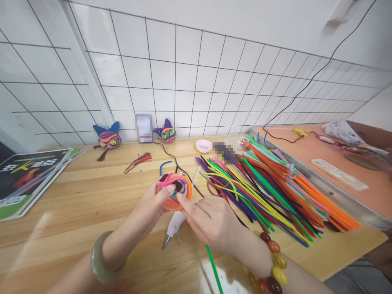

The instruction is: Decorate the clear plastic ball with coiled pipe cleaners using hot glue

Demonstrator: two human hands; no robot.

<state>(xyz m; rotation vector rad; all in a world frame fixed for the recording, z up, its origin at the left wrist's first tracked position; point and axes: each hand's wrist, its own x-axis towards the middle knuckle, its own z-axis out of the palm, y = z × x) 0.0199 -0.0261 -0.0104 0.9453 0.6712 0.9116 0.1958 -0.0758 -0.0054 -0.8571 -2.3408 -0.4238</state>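
Observation:
My left hand (157,198) grips a round, bright ball of coiled pipe cleaners (184,192), thumb pressed on its face. It shows orange, pink, blue and black coils. My right hand (211,216) meets it from the right, index fingertip against the coils and other fingers curled. Green shows at that fingertip, and a green pipe cleaner (214,267) runs out below the right hand; its middle is hidden. Under the ball, a white glue gun (175,225) lies on the wooden table with its metal nozzle toward me. Red-handled scissors (218,187) rest just beyond my right hand.
Many loose pipe cleaners (269,188) cover the table's right side. At the back stand two eared, coiled figures, one blue-eared (108,136) and one purple-eared (167,131), and a pink bowl (204,145). A magazine (33,175) lies left; an orange-topped table (306,151) adjoins at right.

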